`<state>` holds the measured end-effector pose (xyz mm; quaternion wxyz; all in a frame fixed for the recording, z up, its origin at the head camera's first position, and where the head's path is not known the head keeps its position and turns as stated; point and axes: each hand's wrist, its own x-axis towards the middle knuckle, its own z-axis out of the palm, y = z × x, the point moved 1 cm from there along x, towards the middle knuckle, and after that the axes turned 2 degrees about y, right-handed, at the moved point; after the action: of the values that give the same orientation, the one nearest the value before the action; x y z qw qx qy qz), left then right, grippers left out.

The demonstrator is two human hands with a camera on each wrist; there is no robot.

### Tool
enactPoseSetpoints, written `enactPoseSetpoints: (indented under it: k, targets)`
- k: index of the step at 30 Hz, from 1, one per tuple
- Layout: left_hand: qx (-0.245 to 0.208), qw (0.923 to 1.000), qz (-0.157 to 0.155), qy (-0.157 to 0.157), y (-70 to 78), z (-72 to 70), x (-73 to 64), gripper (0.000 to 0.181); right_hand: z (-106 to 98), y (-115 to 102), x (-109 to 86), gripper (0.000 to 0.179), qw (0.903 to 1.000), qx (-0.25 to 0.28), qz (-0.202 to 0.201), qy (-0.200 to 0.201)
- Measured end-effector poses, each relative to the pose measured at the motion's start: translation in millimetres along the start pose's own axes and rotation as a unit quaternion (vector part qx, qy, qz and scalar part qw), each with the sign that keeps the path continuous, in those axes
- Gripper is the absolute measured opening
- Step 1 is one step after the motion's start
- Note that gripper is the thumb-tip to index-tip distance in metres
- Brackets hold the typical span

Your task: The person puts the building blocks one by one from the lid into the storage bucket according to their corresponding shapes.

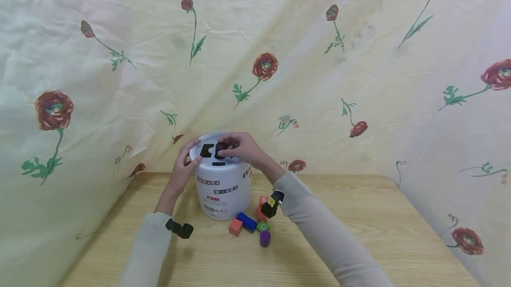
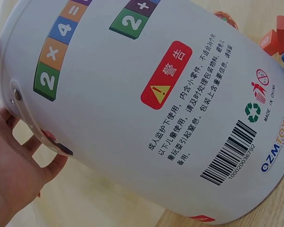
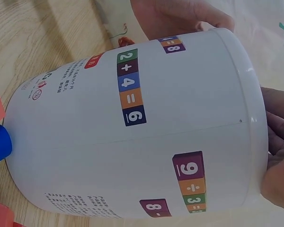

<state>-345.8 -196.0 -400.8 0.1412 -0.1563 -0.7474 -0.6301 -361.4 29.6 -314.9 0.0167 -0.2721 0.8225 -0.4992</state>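
Note:
A white lidded bucket (image 1: 223,194) with printed sums stands upright on the table. My left hand (image 1: 186,159) holds its left side near the rim, thumb and fingers spread along the edge; the left wrist view shows this hand (image 2: 19,165) beside the bucket's handle (image 2: 35,123). Over the lid (image 1: 195,151), with its dark cut-out openings, my right hand (image 1: 243,147) pinches a small dark block (image 1: 220,147). The fingers partly hide that block, and its exact shape is unclear. In the right wrist view the right hand (image 3: 279,146) is beyond the rim.
By the bucket's base lie a blue cylinder (image 1: 247,222), a red cube (image 1: 236,227), a green lettered block (image 1: 262,227), a purple cylinder (image 1: 265,238) and a red lettered block (image 1: 263,200). A flowered cloth (image 1: 303,100) hangs behind the wooden table (image 1: 351,216).

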Motion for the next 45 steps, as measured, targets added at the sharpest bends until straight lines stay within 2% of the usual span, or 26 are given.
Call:
enactPoseSetpoints:
  k: [13, 22, 31, 45]
  targets:
    - [-0.005, 1.0000, -0.008, -0.002, 1.8, 0.4, 0.8, 0.061, 3.0, -1.2, -0.9, 0.037, 0.9998, -0.018, 0.004, 0.000]
    - [-0.015, 0.9997, -0.019, -0.009, 14.5, 2.3, -2.7, 0.061, 3.7, -0.1, -0.6, 0.036, 0.9996, -0.029, 0.006, 0.003]
    - [-0.008, 1.0000, -0.006, 0.000, 1.4, 0.1, 0.7, 0.059, 3.0, -1.4, -0.9, 0.038, 0.9998, -0.021, 0.004, 0.000]
    - [-0.006, 1.0000, 0.001, 0.000, 1.8, 0.5, 0.6, 0.060, 2.5, -1.7, -1.3, 0.037, 0.9997, -0.022, 0.006, 0.000]
